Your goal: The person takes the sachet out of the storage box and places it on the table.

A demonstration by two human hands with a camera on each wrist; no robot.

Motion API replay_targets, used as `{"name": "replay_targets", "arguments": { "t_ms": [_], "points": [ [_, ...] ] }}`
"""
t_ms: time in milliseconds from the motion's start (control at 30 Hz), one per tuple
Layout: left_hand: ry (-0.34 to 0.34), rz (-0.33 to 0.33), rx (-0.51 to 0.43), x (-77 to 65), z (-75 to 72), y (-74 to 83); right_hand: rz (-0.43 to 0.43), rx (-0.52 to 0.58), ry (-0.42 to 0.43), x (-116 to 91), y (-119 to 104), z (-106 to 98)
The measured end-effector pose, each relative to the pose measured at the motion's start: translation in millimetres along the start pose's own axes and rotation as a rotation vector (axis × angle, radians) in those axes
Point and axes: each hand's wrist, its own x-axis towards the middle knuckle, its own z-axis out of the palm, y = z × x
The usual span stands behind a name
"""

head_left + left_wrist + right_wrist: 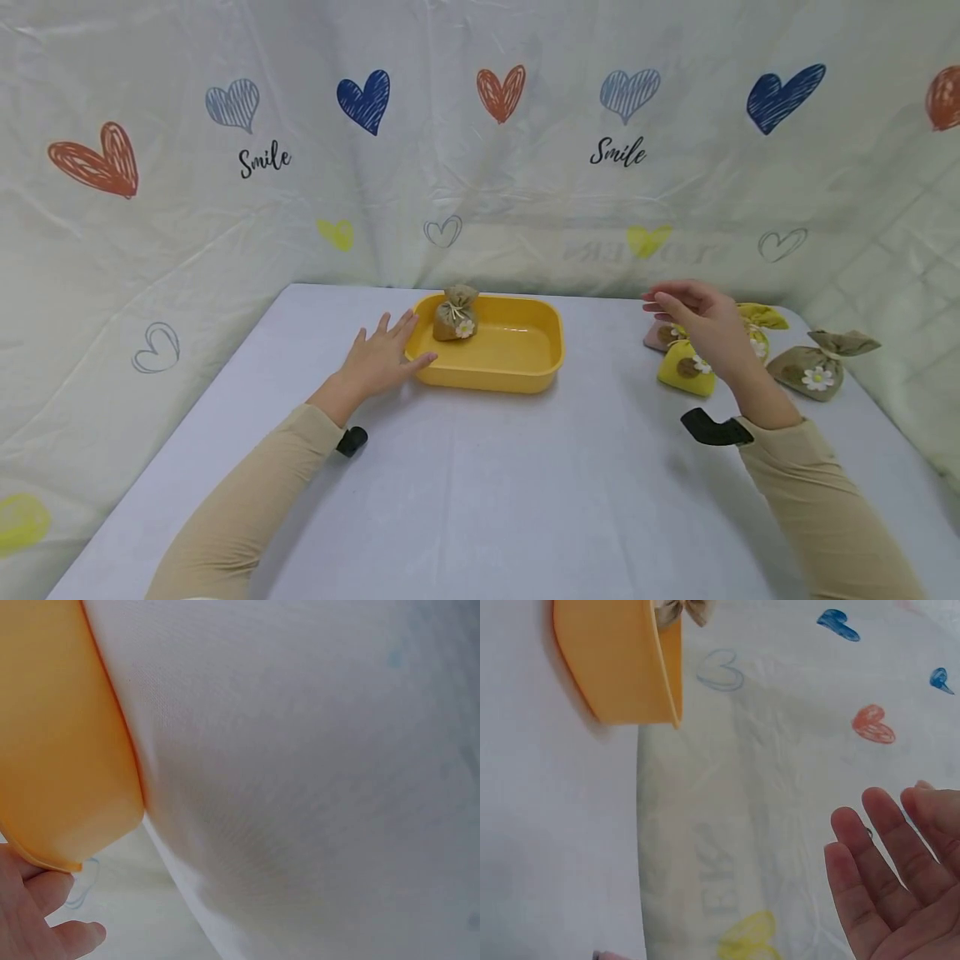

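A yellow plastic basin (525, 382) stands at the back middle of the table. Inside it, at the left, a brown drawstring sachet (447, 323) with a white daisy sits upright. My left hand (377, 358) rests on the basin's left rim with spread fingers. Above a group of sachets on the right hovers my right hand (712, 327), its fingers loosely extended and nothing in them. Below it lie a yellow sachet (684, 373) and a pinkish sachet (657, 337). Another yellow sachet (765, 317) is partly hidden behind the hand, and a brown sachet (798, 371) lies to its right.
A white cloth covers the table (487, 492). Behind it hangs a pale curtain (555, 192) printed with hearts and words. Black straps with small cameras sit at both wrists, the right strap (716, 428) showing below the sleeve's cuff.
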Motion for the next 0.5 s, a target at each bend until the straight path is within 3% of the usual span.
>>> {"name": "replay_targets", "arguments": {
  "t_ms": [267,500],
  "points": [
    [0.006,0.005,-0.005,-0.9,0.0,-0.3,-0.020,0.032,-0.050,11,1,30],
    [0.004,-0.001,0.001,-1.2,-0.4,-0.1,0.022,0.057,-0.093,18,3,64]
  ]
}}
